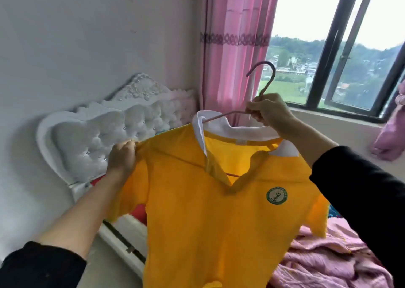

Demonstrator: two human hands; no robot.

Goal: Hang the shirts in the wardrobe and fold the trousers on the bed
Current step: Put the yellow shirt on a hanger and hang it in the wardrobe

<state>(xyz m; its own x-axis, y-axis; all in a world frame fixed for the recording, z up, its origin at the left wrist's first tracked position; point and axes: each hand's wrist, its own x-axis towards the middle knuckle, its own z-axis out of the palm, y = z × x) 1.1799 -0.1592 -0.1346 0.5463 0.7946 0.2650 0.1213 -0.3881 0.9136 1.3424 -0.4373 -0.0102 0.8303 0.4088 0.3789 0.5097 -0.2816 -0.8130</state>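
Note:
A yellow polo shirt [197, 217] with a white collar and a round green badge hangs in front of me on a pink wire hanger [266, 80]. My right hand [268, 111] grips the hanger just below its hook, above the collar. My left hand [122, 156] pinches the shirt's left shoulder seam and holds it out sideways. The hanger's lower bar shows through the open neck. No trousers or wardrobe are in view.
The bed with a white tufted headboard [105, 134] stands against the left wall. A crumpled pink blanket [324, 259] lies on it at the lower right. Pink curtains [234, 46] and a dark-framed window [341, 46] are behind the shirt.

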